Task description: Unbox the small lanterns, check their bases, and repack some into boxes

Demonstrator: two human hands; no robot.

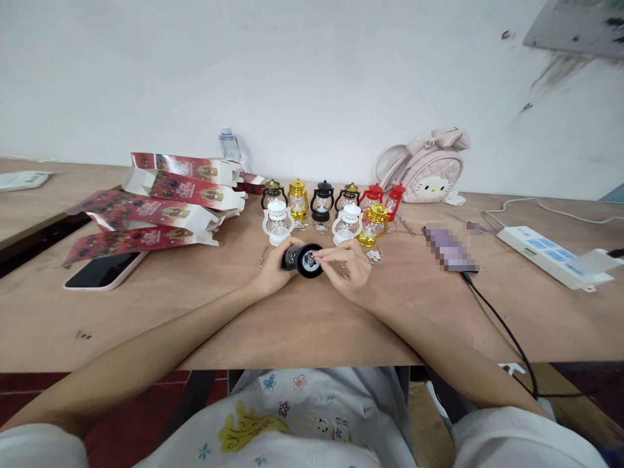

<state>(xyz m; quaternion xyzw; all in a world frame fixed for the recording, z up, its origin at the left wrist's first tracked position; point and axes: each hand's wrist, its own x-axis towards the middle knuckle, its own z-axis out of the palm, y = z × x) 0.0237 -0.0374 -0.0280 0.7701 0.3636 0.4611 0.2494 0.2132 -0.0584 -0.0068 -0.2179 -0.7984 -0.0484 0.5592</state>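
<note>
My left hand [273,272] is closed round a small black lantern [291,256], tipped so that its round base faces me. Inside the base's black rim is a pale recess with small metal-looking parts. The fingertips of my right hand [350,268] are pinched together at the right side of this recess; whatever they hold is too small to make out. Just beyond my hands stand a white lantern [277,224], another white lantern [347,225] and a gold lantern [372,225]. Bent wire pieces [263,256] and a small metal part [374,255] lie nearby on the table.
Behind stand more lanterns, including a black one [322,202] and a red one [394,201]. Red cartons [160,214] overlap a phone [104,272] at left. A pink bag [431,170], a cabled phone [451,249] and a power strip [546,257] occupy the right.
</note>
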